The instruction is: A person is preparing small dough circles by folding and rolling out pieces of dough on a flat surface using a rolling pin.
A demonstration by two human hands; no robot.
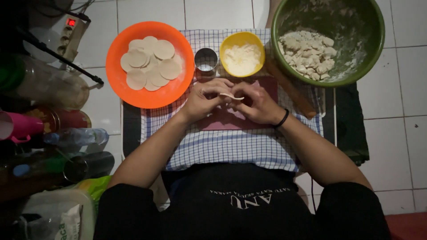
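My left hand [205,98] and my right hand [258,103] meet over a dark red board [222,121], and together their fingertips pinch a thin pale dough disc [231,96]. A black band circles my right wrist. Behind the hands stand a small metal ring cutter [206,60] and a yellow bowl [227,43] of white flour. An orange plate [147,95] at the back left carries several flat round dough discs [151,62]. A green bowl [371,49] at the back right holds several dough lumps [307,52].
A blue checked cloth [231,149] covers the low surface on a white tiled floor. A wooden rolling pin [291,89] lies right of the board. Bottles, a pink cup [18,126] and a plastic bag [53,215] crowd the left; a power strip [71,29] lies at the back left.
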